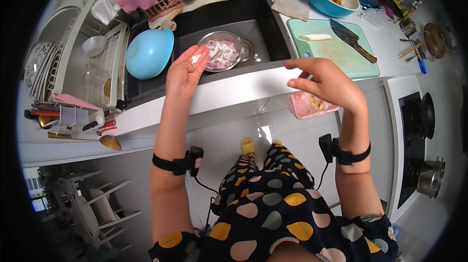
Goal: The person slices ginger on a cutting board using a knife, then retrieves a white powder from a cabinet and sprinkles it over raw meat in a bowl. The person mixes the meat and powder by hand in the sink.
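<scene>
My left hand (pixel 188 68) is palm up at the left rim of a steel bowl, with a small heap of white powder (pixel 196 58) on its fingers. The steel bowl (pixel 239 57) stands in the black sink (pixel 234 24) and holds pieces of raw meat (pixel 221 53) partly covered in white powder. My right hand (pixel 316 79) hovers over the counter's front edge, right of the sink, fingers apart and nothing seen in it. Beyond it a green cutting board (pixel 329 53) bears a peeled white stalk (pixel 315 37) and a cleaver (pixel 347 37) with a wooden handle.
An upturned blue bowl (pixel 150 53) sits left in the sink, beside a dish rack (pixel 113 64). A blue colander (pixel 329 6) with small brown fruits and a cloth (pixel 291 5) lie behind the board. A pink tray (pixel 309 106) with scraps is below my right hand. A hob (pixel 409 145) is at right.
</scene>
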### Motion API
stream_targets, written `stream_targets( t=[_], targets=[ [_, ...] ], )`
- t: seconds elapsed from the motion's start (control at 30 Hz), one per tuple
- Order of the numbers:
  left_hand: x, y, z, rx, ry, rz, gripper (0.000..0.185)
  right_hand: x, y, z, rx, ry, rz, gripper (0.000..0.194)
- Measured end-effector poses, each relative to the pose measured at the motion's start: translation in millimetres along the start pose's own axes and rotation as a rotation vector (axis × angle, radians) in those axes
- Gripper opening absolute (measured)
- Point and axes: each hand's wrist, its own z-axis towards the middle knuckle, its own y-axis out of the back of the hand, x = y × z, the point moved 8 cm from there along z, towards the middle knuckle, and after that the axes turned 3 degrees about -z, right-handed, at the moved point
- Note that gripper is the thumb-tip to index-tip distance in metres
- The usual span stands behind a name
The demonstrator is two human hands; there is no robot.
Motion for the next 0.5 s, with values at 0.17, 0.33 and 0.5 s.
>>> stream_targets(
  t=[0.17,0.33,0.5],
  targets=[
    [17.0,28.8,58.9,-0.168,0.043,0.091,0.064,-30.5,-27.0,88.0,0.129,0.006,-0.043,0.050],
    [28.7,46.4,126.2,-0.259,0.068,0.385,0.050,-74.7,-51.5,166.5,0.230,-0.112,0.198,0.044],
    [49.2,76.1,183.7,-0.283,0.091,0.650,0.037,-122.8,-86.4,216.8,0.339,-0.283,0.281,0.048]
  ],
)
